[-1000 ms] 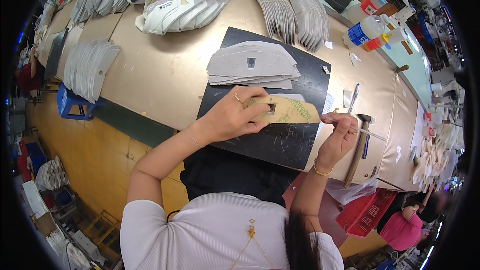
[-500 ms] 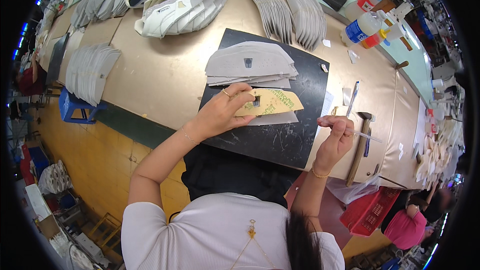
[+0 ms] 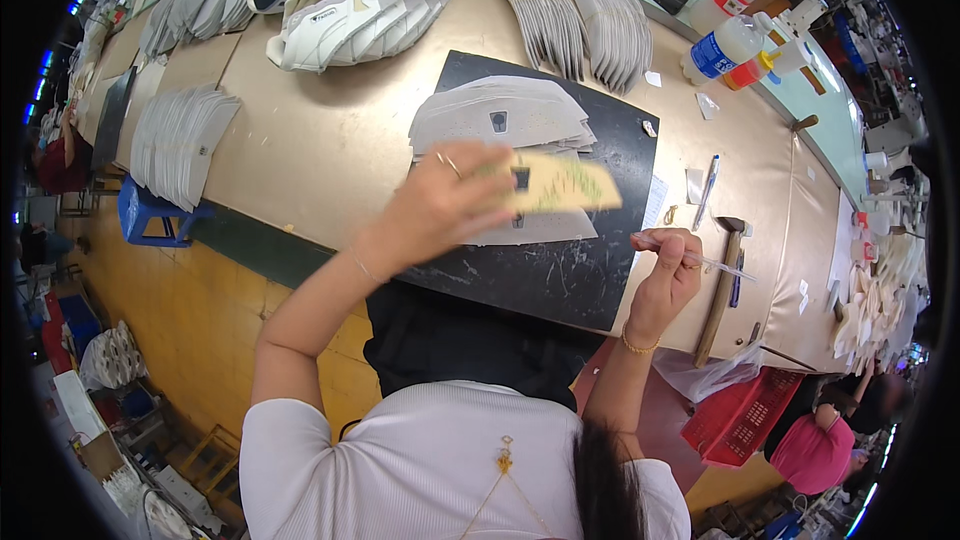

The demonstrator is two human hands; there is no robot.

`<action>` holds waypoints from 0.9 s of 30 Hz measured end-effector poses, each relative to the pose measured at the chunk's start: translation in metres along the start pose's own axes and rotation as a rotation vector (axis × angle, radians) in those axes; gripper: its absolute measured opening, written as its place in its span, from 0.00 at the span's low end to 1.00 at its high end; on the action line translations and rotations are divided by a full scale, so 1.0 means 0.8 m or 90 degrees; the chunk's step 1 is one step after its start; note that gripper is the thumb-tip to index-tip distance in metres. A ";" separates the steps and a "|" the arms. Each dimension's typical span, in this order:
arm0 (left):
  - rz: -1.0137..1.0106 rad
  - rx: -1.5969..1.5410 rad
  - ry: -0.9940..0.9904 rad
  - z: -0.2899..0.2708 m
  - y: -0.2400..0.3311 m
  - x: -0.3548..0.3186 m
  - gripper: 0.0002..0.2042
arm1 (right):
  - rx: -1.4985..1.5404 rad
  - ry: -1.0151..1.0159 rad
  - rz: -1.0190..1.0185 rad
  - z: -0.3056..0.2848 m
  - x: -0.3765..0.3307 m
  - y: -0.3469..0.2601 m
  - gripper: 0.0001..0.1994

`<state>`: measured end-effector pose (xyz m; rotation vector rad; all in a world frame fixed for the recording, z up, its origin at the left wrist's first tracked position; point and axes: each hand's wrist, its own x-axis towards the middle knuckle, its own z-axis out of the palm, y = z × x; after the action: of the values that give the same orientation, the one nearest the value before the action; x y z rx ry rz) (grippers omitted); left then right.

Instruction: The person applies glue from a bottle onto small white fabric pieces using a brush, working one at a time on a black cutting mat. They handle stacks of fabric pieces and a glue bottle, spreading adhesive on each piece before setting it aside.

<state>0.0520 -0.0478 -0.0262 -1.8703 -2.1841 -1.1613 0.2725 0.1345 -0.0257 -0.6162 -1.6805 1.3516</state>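
My left hand [image 3: 435,202] is closed on the edge of a yellow template [image 3: 572,183], a flat curved board with a small cut-out and green print. Both are smeared by motion above a black work board [image 3: 560,290]. Below the template lies a single grey shoe piece [image 3: 550,229] with a small dark mark partly showing. Just beyond it rests a stack of grey shoe pieces [image 3: 450,120], the top one bearing a dark keyhole-like mark in a small frame. To the right of the board, my right hand [image 3: 666,265] grips a thin translucent pen [image 3: 728,269], its tip pointing left.
A hammer [image 3: 722,290] and a pen [image 3: 709,180] lie right of the board. Bottles [image 3: 727,48] stand at the back right. White shoe uppers [image 3: 365,15] and bundled grey pieces [image 3: 610,30] line the far side; another pile [image 3: 185,145] sits left. A red crate [image 3: 740,415] is below right.
My left hand has raised the template off the grey piece and shifted it slightly right, baring the mark on the piece. My right hand has hardly moved.
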 end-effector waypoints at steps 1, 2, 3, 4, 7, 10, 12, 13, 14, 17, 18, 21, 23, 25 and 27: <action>0.010 -0.014 -0.025 0.014 0.008 -0.012 0.16 | -0.001 -0.001 0.007 0.000 0.000 0.001 0.15; 0.002 -0.006 -0.033 0.026 0.010 -0.024 0.16 | -0.006 -0.011 0.012 0.002 0.000 0.002 0.15; -0.005 -0.001 -0.042 0.037 0.012 -0.034 0.16 | -0.014 -0.020 0.018 0.004 0.000 0.001 0.15; -0.012 0.004 -0.051 0.045 0.011 -0.042 0.16 | -0.021 -0.029 0.023 0.006 -0.001 0.001 0.15; -0.053 -0.020 -0.055 0.052 0.011 -0.047 0.16 | -0.007 -0.052 0.005 0.009 -0.001 0.006 0.15; -0.056 -0.021 -0.044 0.056 0.011 -0.048 0.16 | -0.006 -0.063 0.008 0.008 -0.002 0.010 0.14; -0.058 -0.022 -0.041 0.057 0.011 -0.050 0.16 | -0.014 -0.068 0.008 0.010 -0.002 0.010 0.14; -0.061 -0.024 -0.041 0.057 0.010 -0.050 0.15 | -0.018 -0.070 0.009 0.011 -0.002 0.010 0.14; -0.063 -0.029 -0.041 0.058 0.010 -0.050 0.15 | -0.018 -0.073 0.016 0.011 -0.002 0.009 0.13; -0.069 -0.037 -0.043 0.057 0.009 -0.052 0.15 | -0.024 -0.084 0.028 0.015 -0.002 0.009 0.13; -0.069 -0.041 -0.039 0.058 0.009 -0.052 0.15 | -0.029 -0.089 0.024 0.016 -0.002 0.010 0.13; -0.068 -0.046 -0.033 0.058 0.008 -0.054 0.15 | -0.038 -0.105 0.024 0.019 0.000 0.008 0.12; -0.065 -0.045 -0.033 0.058 0.008 -0.053 0.15 | -0.057 -0.122 0.033 0.022 0.001 0.007 0.12; -0.061 -0.032 -0.032 0.057 0.009 -0.053 0.15 | -0.091 -0.146 0.050 0.025 0.003 0.009 0.11; -0.057 -0.017 -0.033 0.056 0.011 -0.053 0.15 | -0.165 -0.207 0.043 0.036 0.008 0.009 0.10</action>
<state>0.0900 -0.0587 -0.0740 -1.8501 -2.3133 -1.1751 0.2436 0.1264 -0.0315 -0.6299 -2.1374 1.3456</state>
